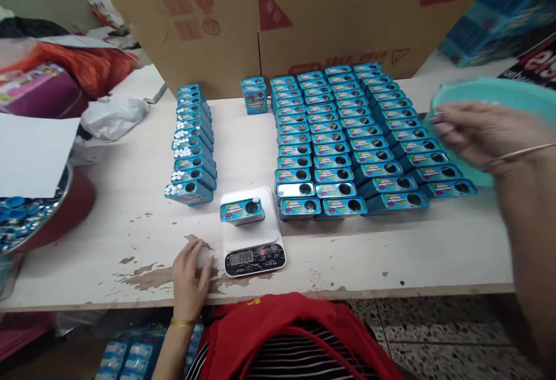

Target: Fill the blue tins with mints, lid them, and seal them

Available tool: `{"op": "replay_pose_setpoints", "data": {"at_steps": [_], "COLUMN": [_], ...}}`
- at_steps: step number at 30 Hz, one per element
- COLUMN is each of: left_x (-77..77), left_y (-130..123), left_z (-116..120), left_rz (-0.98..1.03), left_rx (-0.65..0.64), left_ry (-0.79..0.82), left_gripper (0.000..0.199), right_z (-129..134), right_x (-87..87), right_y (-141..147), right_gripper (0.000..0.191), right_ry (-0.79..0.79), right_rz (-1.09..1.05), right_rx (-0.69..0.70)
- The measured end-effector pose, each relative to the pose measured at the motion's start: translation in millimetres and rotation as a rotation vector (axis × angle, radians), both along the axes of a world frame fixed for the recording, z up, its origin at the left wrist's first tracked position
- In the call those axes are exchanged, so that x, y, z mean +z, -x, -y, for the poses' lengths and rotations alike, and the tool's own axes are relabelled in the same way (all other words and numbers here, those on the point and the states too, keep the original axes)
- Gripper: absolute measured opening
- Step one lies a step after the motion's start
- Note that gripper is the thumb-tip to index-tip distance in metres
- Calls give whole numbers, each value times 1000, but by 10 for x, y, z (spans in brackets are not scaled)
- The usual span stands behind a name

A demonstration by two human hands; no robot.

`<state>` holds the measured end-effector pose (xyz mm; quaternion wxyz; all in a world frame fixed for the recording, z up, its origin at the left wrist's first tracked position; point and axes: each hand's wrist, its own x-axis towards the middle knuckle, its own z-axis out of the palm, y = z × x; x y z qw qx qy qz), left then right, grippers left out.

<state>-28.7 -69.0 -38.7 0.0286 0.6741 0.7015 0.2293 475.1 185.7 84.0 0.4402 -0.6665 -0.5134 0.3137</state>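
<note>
My left hand (191,278) rests on the table left of a white kitchen scale (252,235), fingers stretched out and holding nothing. On the scale stands a blue tin (241,211) with a round hole in its top and a white piece at the hole's edge. The display seems to read 149.4. At the right, my right hand (486,131) is over the near left rim of a teal basin (499,87). Its fingers are pressed together; whatever they hold is too small to make out.
Rows of blue tins (332,148) fill the middle right. A column of tins (193,148), several topped with white pieces, stands left. Behind is a large cardboard box (321,15). A red bowl (78,206) of blue caps sits at the left edge, partly under white paper (35,151).
</note>
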Motion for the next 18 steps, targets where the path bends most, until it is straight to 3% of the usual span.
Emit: {"op": "replay_pose_setpoints", "data": {"at_steps": [3,5,7,11,14,18], "left_x": [-92,-119,-127,-131,-148,-177], "left_y": [-19,-18,-10,4,9,18], "left_z": [58,73,78,89,98,103], "left_rz": [-31,-39,-31,-9,8,12], "left_rx": [7,7,7,10,16,27], "left_ry": [-27,-44,-64,-97,-111,-122], "left_gripper": [40,39,39,34,33,32], "right_z": [387,607,752,851,859,877], "right_x": [233,286,265,168,172,252], "right_y": [1119,1726,2154,2571,2683,2745], "right_gripper": [24,18,6,10,13,26], "right_ry": [180,270,235,95,50,107], "right_rz": [-267,-236,-170,161,410,614], "right_rx": [295,614,823,965,976,1006]}}
